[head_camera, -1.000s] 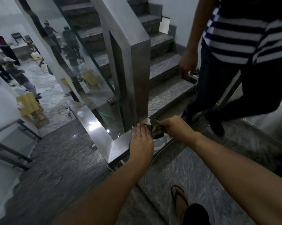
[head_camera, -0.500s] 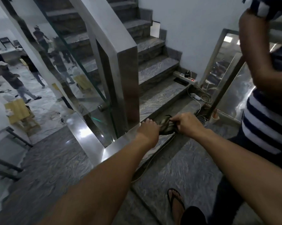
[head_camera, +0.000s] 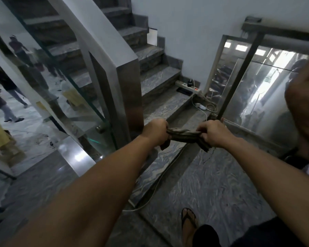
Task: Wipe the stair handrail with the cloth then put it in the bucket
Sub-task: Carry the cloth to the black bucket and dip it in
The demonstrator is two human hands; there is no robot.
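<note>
Olive cloth (head_camera: 184, 135) stretched sideways between both fists

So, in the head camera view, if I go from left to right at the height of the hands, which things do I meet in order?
Glass panel → steel newel post → left hand → twisted cloth → right hand → another person's arm at the right edge.

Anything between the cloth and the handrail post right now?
Nothing visible. The twisted grey-green cloth is gripped by the left hand and right hand, in open air right of the brushed-steel handrail post. No bucket is in view.
</note>
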